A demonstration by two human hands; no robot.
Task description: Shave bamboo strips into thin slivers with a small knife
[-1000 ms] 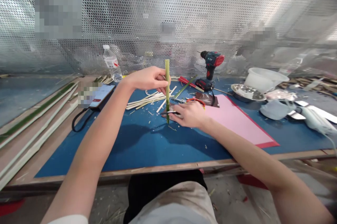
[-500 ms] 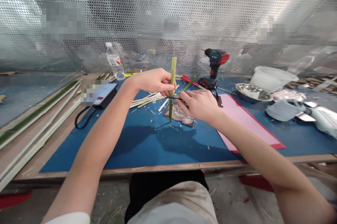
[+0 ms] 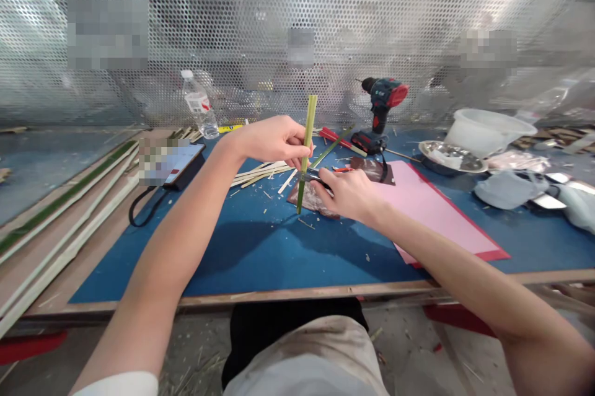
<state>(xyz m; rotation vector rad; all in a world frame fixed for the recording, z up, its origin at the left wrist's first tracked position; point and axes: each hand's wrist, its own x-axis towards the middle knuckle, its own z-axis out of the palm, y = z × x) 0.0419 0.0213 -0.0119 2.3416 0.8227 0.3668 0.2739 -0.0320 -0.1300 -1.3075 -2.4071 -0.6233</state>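
A green bamboo strip [image 3: 310,120] stands nearly upright above the mat, its top leaning a little right. My left hand [image 3: 281,140] is closed around its middle, thumb and fingers pinching it from the left. From the other side, my right hand [image 3: 351,190] is closed on a knife [image 3: 314,176] whose dark blade meets the strip just below my left fingers. Most of the knife's handle is hidden in my palm. Under the strip's lower end lies a brown, whitish-dusted pad [image 3: 312,199] with shavings around it.
Pale bamboo slivers [image 3: 260,174] lie behind my left wrist. A cordless drill [image 3: 380,111], water bottle [image 3: 201,108] and phone [image 3: 179,160] stand farther back. To the right are pink sheets [image 3: 432,213], a metal bowl [image 3: 450,163] and a white tub [image 3: 488,132]. Long strips [image 3: 83,222] line the left.
The strip's top has tilted slightly right. My right hand and the knife have turned, so the blade now slants at the strip instead of crossing it level.
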